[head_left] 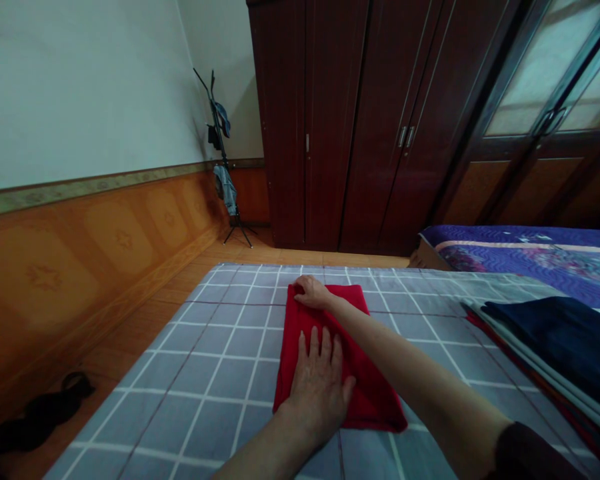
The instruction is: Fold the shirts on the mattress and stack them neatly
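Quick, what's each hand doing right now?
Left hand: open, pressed flat on the red cloth.
Right hand: on the cloth's far edge, can't tell if gripping.

The person wore a short, very dark maroon sleeve on the right arm, and the left hand and right hand were bare.
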Action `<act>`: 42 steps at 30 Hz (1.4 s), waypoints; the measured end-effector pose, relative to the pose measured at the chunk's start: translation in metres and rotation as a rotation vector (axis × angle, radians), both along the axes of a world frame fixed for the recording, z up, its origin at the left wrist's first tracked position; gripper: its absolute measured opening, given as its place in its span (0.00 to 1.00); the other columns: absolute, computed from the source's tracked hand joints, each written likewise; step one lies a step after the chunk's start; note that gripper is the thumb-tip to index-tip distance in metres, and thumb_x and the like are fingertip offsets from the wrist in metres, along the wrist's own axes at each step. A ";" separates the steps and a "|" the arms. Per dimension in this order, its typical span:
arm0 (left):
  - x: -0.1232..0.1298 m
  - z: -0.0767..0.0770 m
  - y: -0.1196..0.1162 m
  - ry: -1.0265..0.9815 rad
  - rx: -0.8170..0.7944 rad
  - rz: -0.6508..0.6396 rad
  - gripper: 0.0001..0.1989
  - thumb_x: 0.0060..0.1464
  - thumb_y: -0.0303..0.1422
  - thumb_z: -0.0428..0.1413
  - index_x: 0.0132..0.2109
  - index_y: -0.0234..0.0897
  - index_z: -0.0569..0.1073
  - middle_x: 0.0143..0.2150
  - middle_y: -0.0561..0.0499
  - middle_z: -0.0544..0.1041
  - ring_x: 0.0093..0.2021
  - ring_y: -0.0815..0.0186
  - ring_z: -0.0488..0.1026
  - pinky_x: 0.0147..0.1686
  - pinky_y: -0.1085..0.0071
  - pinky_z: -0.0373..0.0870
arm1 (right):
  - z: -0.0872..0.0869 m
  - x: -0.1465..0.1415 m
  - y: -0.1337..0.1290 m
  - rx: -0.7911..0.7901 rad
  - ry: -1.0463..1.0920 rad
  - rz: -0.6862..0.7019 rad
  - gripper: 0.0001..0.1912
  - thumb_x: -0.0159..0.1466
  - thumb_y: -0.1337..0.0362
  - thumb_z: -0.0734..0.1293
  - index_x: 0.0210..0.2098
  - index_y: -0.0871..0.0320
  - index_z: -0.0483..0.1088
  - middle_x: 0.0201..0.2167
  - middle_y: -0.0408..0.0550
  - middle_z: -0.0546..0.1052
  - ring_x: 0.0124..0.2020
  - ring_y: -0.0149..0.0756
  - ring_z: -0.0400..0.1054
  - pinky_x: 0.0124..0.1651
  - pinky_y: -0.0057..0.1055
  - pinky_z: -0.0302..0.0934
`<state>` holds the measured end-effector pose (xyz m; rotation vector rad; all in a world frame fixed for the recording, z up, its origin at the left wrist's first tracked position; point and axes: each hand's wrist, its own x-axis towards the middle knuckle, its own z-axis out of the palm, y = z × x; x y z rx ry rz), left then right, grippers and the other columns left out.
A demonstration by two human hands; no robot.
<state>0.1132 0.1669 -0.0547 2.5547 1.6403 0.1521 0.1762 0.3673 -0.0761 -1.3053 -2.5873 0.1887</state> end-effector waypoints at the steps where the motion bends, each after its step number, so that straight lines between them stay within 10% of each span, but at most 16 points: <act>1: -0.001 0.000 0.001 -0.005 0.001 0.001 0.32 0.61 0.46 0.42 0.66 0.30 0.56 0.67 0.36 0.52 0.67 0.44 0.45 0.63 0.43 0.42 | 0.001 -0.002 0.002 -0.001 -0.004 -0.015 0.16 0.65 0.58 0.64 0.49 0.60 0.67 0.49 0.51 0.70 0.48 0.40 0.66 0.49 0.45 0.63; 13: -0.002 0.000 0.001 -0.068 -0.032 -0.010 0.33 0.60 0.46 0.44 0.66 0.32 0.54 0.68 0.36 0.50 0.67 0.42 0.43 0.61 0.37 0.40 | 0.000 -0.011 -0.010 0.132 0.095 -0.161 0.09 0.63 0.61 0.64 0.38 0.60 0.70 0.42 0.52 0.72 0.48 0.40 0.62 0.51 0.37 0.57; 21: -0.015 -0.003 0.016 -0.169 0.087 0.135 0.31 0.58 0.45 0.48 0.61 0.29 0.62 0.63 0.37 0.62 0.62 0.49 0.58 0.60 0.53 0.54 | 0.025 -0.008 -0.035 0.186 0.146 -0.177 0.19 0.63 0.60 0.63 0.51 0.63 0.67 0.55 0.61 0.66 0.56 0.49 0.56 0.56 0.43 0.51; 28: -0.010 -0.022 0.021 -0.099 0.076 0.217 0.40 0.56 0.53 0.45 0.66 0.27 0.55 0.65 0.33 0.57 0.65 0.40 0.49 0.62 0.45 0.45 | 0.024 0.020 -0.083 0.005 0.096 0.162 0.17 0.68 0.60 0.55 0.42 0.54 0.75 0.47 0.46 0.76 0.51 0.36 0.66 0.55 0.32 0.56; 33: -0.008 -0.027 0.022 -0.075 0.111 0.222 0.42 0.55 0.56 0.44 0.64 0.23 0.59 0.65 0.30 0.56 0.66 0.39 0.47 0.62 0.46 0.44 | 0.006 0.020 -0.061 -0.052 -0.019 0.202 0.27 0.69 0.52 0.51 0.61 0.60 0.60 0.63 0.54 0.59 0.65 0.43 0.49 0.65 0.45 0.41; 42: -0.006 -0.028 0.022 -0.035 0.113 0.247 0.41 0.55 0.55 0.45 0.64 0.26 0.58 0.65 0.30 0.55 0.66 0.40 0.47 0.62 0.44 0.44 | 0.002 0.002 -0.030 0.040 -0.009 0.035 0.35 0.67 0.47 0.53 0.65 0.64 0.51 0.65 0.60 0.53 0.65 0.49 0.46 0.64 0.48 0.42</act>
